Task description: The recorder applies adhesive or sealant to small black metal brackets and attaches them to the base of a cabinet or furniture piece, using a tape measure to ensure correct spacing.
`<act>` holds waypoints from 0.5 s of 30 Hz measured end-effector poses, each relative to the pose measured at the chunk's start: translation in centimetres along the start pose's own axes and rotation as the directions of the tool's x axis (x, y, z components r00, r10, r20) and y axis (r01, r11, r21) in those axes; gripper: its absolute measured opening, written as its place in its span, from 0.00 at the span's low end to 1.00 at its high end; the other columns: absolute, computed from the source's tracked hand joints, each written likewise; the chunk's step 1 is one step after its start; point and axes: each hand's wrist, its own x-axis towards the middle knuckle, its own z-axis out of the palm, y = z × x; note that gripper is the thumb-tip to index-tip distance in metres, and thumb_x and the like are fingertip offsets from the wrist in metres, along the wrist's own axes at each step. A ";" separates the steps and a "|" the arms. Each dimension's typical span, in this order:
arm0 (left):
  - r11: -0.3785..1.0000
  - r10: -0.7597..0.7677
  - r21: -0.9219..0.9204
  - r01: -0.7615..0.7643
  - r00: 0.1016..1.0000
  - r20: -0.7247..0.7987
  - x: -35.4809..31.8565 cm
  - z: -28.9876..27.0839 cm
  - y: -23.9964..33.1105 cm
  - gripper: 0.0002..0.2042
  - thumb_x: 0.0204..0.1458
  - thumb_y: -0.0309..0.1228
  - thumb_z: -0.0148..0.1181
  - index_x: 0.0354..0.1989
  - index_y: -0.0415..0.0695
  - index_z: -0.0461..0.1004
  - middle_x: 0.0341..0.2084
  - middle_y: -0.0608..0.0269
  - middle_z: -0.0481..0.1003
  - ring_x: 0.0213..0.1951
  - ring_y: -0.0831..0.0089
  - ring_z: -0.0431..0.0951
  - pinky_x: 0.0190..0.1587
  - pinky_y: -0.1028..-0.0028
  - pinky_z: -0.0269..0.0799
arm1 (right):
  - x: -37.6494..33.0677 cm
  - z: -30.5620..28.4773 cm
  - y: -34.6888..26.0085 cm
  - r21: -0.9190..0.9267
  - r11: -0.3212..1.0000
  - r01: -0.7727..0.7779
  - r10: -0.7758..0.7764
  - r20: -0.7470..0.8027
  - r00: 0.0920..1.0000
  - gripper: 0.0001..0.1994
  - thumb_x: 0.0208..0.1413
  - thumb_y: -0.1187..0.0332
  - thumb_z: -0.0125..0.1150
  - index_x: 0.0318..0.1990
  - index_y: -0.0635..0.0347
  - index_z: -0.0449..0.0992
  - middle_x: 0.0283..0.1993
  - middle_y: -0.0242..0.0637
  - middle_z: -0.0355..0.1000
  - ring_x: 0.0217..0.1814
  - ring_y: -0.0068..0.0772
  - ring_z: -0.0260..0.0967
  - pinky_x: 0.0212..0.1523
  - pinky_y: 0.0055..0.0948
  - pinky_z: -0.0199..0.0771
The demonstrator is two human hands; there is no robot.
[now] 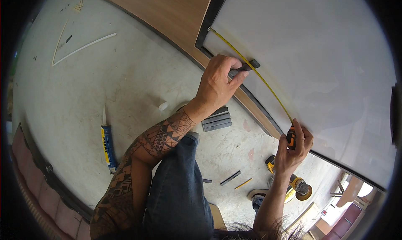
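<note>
My left hand [217, 83] presses a small dark flat block [247, 67] against the edge of a large white panel [318, 64]. A yellow tape measure blade [251, 68] runs from the panel's upper corner along its edge, passing over the block. My right hand [295, 150] grips the orange and black tape measure case [291, 137] at the blade's lower end, on the panel's dark frame [255, 103].
A wooden board [176, 13] lies under the panel. On the concrete floor: a caulk tube [108, 145], stacked dark strips [217, 120], a loose dark strip [230, 178], a pencil [243, 183], a yellow power tool [299, 185], thin white trim [83, 47].
</note>
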 end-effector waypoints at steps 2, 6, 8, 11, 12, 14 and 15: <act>1.000 -0.002 0.004 0.002 1.000 0.004 -0.1 0.0 0.0 0.13 0.56 0.30 0.75 0.42 0.43 0.74 0.38 0.62 0.79 0.44 0.60 0.79 0.48 0.61 0.76 | 0.0 0.0 0.0 -0.004 1.000 0.005 -0.005 -0.002 1.000 0.27 0.46 0.81 0.63 0.57 0.54 0.84 0.49 0.38 0.71 0.54 0.39 0.68 0.56 0.41 0.71; 1.000 0.014 0.004 -0.014 1.000 -0.005 -0.1 0.1 -0.2 0.13 0.56 0.30 0.75 0.42 0.43 0.74 0.38 0.62 0.79 0.44 0.60 0.79 0.48 0.61 0.76 | 0.0 -0.1 -0.1 0.006 1.000 0.006 -0.006 -0.009 1.000 0.27 0.45 0.82 0.62 0.57 0.54 0.84 0.49 0.38 0.71 0.53 0.39 0.68 0.56 0.42 0.71; 1.000 0.010 -0.028 -0.009 1.000 0.027 -0.2 0.1 -0.4 0.14 0.56 0.28 0.74 0.44 0.43 0.73 0.40 0.59 0.76 0.45 0.58 0.77 0.49 0.60 0.75 | 0.1 -0.1 -0.1 0.013 1.000 0.006 -0.006 -0.012 1.000 0.28 0.45 0.82 0.62 0.57 0.54 0.84 0.49 0.38 0.71 0.53 0.39 0.68 0.56 0.42 0.71; 1.000 0.004 -0.009 -0.004 1.000 0.003 -0.3 0.1 -0.4 0.15 0.55 0.31 0.76 0.43 0.43 0.74 0.40 0.61 0.78 0.46 0.59 0.79 0.49 0.61 0.76 | 0.1 0.0 -0.1 0.005 1.000 0.006 -0.006 -0.007 1.000 0.28 0.45 0.82 0.63 0.57 0.53 0.84 0.49 0.38 0.71 0.54 0.38 0.68 0.56 0.42 0.71; 1.000 0.004 -0.008 -0.004 1.000 0.003 -0.5 0.0 -0.4 0.15 0.55 0.31 0.76 0.43 0.43 0.74 0.40 0.61 0.78 0.46 0.59 0.79 0.49 0.61 0.76 | 0.1 0.0 -0.2 0.007 1.000 0.002 -0.002 -0.007 1.000 0.28 0.45 0.82 0.63 0.57 0.53 0.84 0.49 0.38 0.71 0.54 0.38 0.68 0.56 0.41 0.72; 0.998 -0.055 0.018 0.055 0.999 0.002 -1.2 -0.1 -0.4 0.17 0.54 0.31 0.77 0.45 0.43 0.74 0.41 0.59 0.78 0.47 0.58 0.78 0.50 0.61 0.76 | 0.1 -0.1 -0.2 0.006 1.000 -0.003 0.003 -0.008 1.000 0.27 0.45 0.82 0.63 0.57 0.53 0.84 0.49 0.38 0.71 0.54 0.38 0.68 0.56 0.41 0.72; 0.998 -0.055 0.017 0.055 0.998 0.003 -1.6 -0.1 -0.6 0.17 0.54 0.31 0.77 0.45 0.43 0.74 0.41 0.59 0.78 0.47 0.58 0.78 0.50 0.61 0.76 | 0.1 0.0 -0.1 0.009 1.000 -0.001 0.001 -0.008 1.000 0.27 0.45 0.82 0.63 0.57 0.53 0.84 0.50 0.38 0.71 0.54 0.38 0.68 0.55 0.40 0.72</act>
